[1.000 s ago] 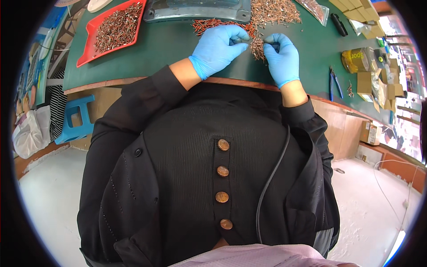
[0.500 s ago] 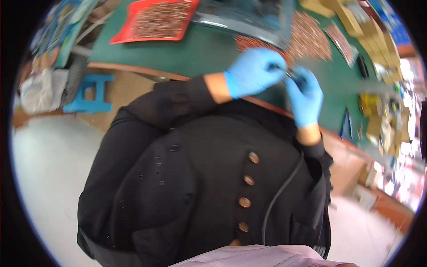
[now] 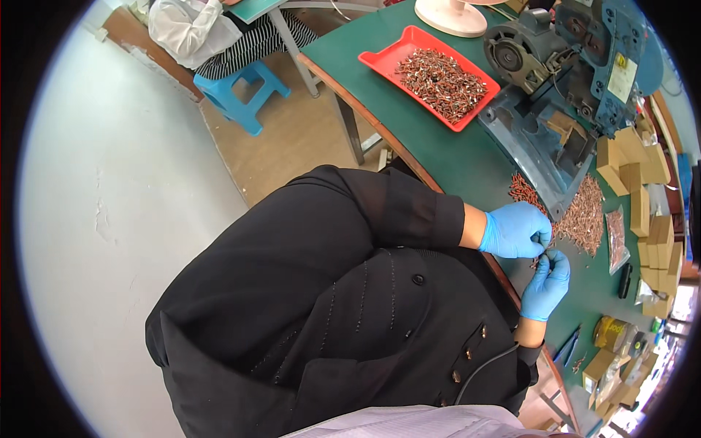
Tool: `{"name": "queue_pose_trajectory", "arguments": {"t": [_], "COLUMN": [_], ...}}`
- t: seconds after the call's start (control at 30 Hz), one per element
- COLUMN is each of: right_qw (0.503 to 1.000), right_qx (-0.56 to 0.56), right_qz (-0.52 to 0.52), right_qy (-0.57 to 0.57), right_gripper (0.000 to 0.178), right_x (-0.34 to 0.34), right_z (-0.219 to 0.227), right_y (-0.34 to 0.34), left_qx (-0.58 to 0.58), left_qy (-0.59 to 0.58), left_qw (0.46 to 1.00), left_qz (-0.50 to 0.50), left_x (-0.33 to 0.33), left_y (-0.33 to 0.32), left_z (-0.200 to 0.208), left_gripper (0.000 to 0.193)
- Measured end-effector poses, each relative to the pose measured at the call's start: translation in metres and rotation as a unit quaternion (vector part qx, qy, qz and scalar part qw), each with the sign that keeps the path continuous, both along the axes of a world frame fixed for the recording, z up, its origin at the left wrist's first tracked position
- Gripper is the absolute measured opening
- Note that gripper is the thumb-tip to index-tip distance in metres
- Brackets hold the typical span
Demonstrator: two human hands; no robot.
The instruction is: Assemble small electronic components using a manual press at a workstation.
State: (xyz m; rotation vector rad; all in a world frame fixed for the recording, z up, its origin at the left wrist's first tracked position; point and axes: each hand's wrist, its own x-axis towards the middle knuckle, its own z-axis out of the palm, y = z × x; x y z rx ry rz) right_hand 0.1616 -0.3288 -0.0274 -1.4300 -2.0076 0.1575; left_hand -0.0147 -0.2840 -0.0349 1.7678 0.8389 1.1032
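My left hand (image 3: pixel 513 231), in a blue glove, is over the table's near edge with its fingers curled into a pinch. Just below it in the picture, my gloved right hand (image 3: pixel 546 288) is closed too, thumb and fingers together. The fingertips of both hands nearly meet. Whatever they hold is too small and hidden to name. Beyond the hands lie a heap of small copper-coloured metal parts (image 3: pixel 586 220) and a smaller heap of reddish-orange parts (image 3: pixel 523 190). A few small pieces show around the fingertips.
A blue-grey machine with a motor (image 3: pixel 517 57) stands on the green table (image 3: pixel 350 55), beside a red tray (image 3: pixel 380 58) of metal parts. Cardboard boxes (image 3: pixel 661 244), a plastic bag (image 3: pixel 618 241) and blue-handled pliers (image 3: pixel 567 347) lie rightward. Another person (image 3: pixel 188 33) sits on a blue stool (image 3: pixel 232 98).
My view has swung left, so the table, the machine and my hands appear further right and tilted. Both gloved hands stay close together, fingers pinched.
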Motion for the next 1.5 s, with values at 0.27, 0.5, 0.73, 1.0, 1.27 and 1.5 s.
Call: {"name": "queue_pose_trajectory", "arguments": {"t": [0.27,0.5,0.73,1.0,1.27,1.5], "right_qw": [0.934,0.83,0.882,0.95,0.955,0.956], "right_qx": [-0.154,-0.233,-0.167,-0.011,0.001,0.019], "right_qz": [0.014,0.063,0.061,0.014,0.019,0.009], "right_qy": [0.321,0.502,0.436,0.312,0.297,0.291], "right_gripper": [0.005,0.007,0.007,0.01,0.011,0.012], "right_x": [-0.005,-0.016,-0.018,-0.02,-0.028,-0.04], "right_z": [-0.001,0.0,0.006,-0.011,-0.002,-0.005], "right_y": [0.05,0.08,0.075,0.083,0.102,0.113], "left_qx": [0.015,-0.081,-0.062,-0.089,-0.169,-0.205], "left_qy": [-0.053,-0.121,-0.119,-0.196,-0.192,-0.181], "left_qw": [0.997,0.989,0.99,0.976,0.967,0.962], "left_qz": [0.056,0.038,0.051,0.017,0.009,0.028], "left_x": [-0.013,-0.001,0.006,0.005,0.001,-0.008], "left_y": [0.041,0.055,0.053,0.05,0.067,0.075], "left_z": [-0.005,0.001,-0.002,-0.002,0.011,0.012], "left_gripper": [0.013,0.02,0.022,0.022,0.015,0.015]}}
